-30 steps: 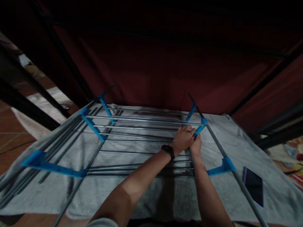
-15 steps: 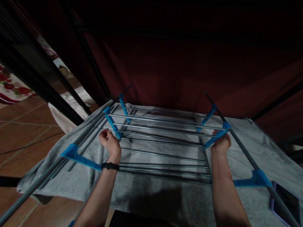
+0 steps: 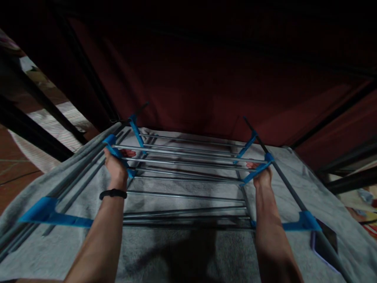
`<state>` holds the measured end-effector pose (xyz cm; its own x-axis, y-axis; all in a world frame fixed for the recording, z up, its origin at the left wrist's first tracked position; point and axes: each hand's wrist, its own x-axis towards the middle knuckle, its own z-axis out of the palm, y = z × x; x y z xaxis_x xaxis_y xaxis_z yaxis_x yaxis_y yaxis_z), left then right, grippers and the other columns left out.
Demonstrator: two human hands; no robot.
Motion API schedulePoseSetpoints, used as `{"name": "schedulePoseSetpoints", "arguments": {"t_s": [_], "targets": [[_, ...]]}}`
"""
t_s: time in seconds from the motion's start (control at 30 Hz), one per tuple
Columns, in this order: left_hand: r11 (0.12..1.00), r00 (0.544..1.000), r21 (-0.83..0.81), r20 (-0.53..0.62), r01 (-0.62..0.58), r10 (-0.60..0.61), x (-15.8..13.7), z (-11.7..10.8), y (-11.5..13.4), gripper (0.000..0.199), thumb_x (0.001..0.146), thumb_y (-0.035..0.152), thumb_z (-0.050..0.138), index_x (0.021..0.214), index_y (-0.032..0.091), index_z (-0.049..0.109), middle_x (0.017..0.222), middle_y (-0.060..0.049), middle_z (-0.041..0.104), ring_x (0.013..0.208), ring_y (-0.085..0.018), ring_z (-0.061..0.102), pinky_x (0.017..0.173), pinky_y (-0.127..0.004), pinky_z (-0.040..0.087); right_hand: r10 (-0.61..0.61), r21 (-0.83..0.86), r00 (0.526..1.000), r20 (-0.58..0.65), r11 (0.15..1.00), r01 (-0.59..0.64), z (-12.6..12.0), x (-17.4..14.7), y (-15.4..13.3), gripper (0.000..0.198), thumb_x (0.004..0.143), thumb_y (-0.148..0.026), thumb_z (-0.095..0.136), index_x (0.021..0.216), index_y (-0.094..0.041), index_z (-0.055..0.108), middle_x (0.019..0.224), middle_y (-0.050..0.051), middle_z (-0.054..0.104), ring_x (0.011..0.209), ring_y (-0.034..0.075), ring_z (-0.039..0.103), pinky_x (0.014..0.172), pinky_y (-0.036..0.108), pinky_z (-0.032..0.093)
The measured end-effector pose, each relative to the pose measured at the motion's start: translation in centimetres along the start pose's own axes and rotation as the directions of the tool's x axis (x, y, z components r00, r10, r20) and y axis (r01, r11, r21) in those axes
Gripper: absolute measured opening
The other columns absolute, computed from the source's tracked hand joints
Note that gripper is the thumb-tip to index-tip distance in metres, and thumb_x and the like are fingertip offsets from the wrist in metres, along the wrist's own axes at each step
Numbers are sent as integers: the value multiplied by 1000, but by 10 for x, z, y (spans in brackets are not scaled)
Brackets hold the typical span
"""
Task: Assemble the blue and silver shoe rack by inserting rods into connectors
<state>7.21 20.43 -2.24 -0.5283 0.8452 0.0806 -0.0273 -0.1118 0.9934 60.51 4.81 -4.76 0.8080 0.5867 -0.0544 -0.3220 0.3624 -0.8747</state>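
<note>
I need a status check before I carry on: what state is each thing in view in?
Left hand: cupped at the left blue bracket, firmness unclear.
Right hand: cupped at the right blue bracket, firmness unclear.
Metal rungs: running crosswise between the brackets.
Wristband: worn on the left wrist.
Phone: lying on the blanket, partly hidden by a tube, screen dark.
Blanket: spread out, wrinkled.
Red curtain: hanging.

Rods [image 3: 173, 162] across middle, open space above
</note>
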Motion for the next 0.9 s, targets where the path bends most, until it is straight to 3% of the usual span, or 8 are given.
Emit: {"name": "schedulePoseSetpoints", "arguments": {"t_s": [0.17,0.43,0.9], "targets": [[996,997,-55,-32,65,-67,4,3,-4,60,97,55,11,77,16,52,65,-5,64,60,-17,65,65,-33,57,9,-171,1000,13,985,-6,2,-9,-1,31,90,-40,48,71,-18,59,67,9,70,59,18,69,58,28,58],[995,987,-45,-132,86,-91,10,11,0,51,100,38,5,75,18,45,65,-2,59,53,-15,63,49,-27,50,15,-206,1000,-20,978,-19,9,-14,-3,39,93,-37,38,70,-17,61,68,12,71,61,18,69,62,28,56],[994,969,-29,-222,102,-106,2,22,14,39,97,21,5,77,19,39,59,0,58,44,-13,55,43,-23,40,-65,-206,997,-31,977,57,9,-11,2,41,90,-43,40,68,-17,61,64,10,68,59,18,66,57,28,54]]}}
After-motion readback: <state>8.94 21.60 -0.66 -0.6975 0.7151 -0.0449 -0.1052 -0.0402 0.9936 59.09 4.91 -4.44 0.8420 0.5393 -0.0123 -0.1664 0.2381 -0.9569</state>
